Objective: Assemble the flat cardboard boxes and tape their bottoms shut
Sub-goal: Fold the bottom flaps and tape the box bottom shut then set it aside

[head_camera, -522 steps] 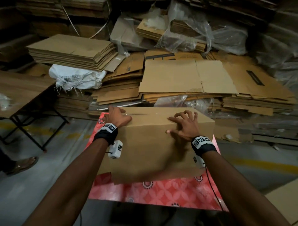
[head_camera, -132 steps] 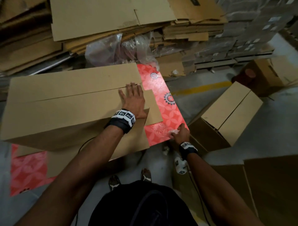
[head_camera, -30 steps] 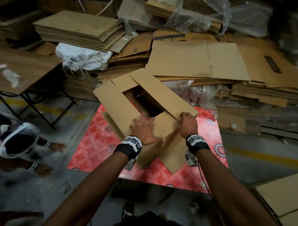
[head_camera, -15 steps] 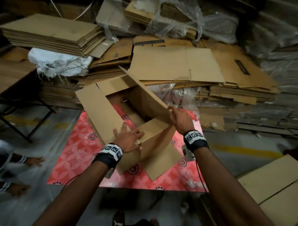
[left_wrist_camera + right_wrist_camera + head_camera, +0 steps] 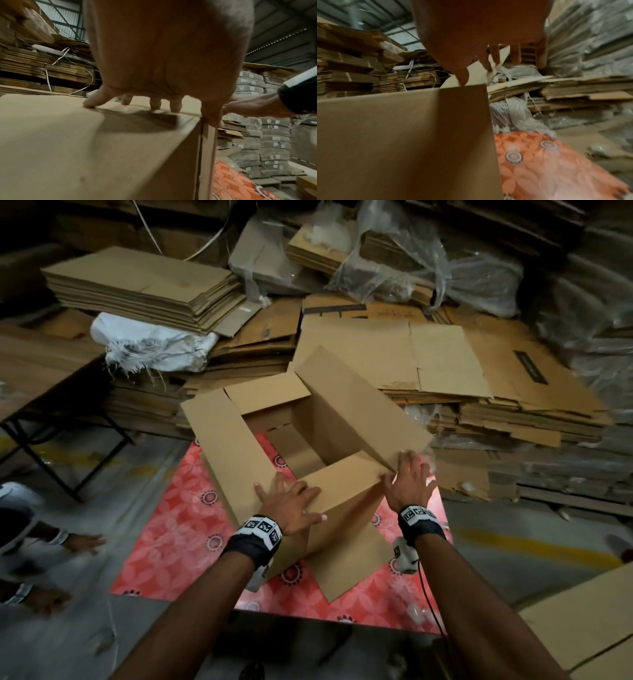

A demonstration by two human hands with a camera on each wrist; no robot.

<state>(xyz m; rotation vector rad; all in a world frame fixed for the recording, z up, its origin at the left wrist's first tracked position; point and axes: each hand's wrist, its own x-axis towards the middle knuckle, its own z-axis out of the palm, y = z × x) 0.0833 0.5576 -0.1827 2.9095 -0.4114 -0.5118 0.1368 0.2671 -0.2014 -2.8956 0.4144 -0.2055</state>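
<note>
The box (image 5: 301,440) stands squared up on the red patterned mat (image 5: 178,525), its upward end unsealed, all four flaps unfolded. My left hand (image 5: 291,505) lies flat, fingers spread, on the near flap; my right hand (image 5: 409,481) is open, fingertips at the near corner of the long right flap. Step in hand, I judge: folding flaps shut. Next: short flaps in, long flaps over, then tape; no tape in view. No legible writing anywhere.

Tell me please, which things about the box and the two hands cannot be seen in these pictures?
- Right hand: right wrist view blurred; grip on the long flap unclear.
- Box underside: hidden by its walls, all views.
- Tape: none visible in any view.
- Left hand palm: head view shows only its back on the near flap.
</note>
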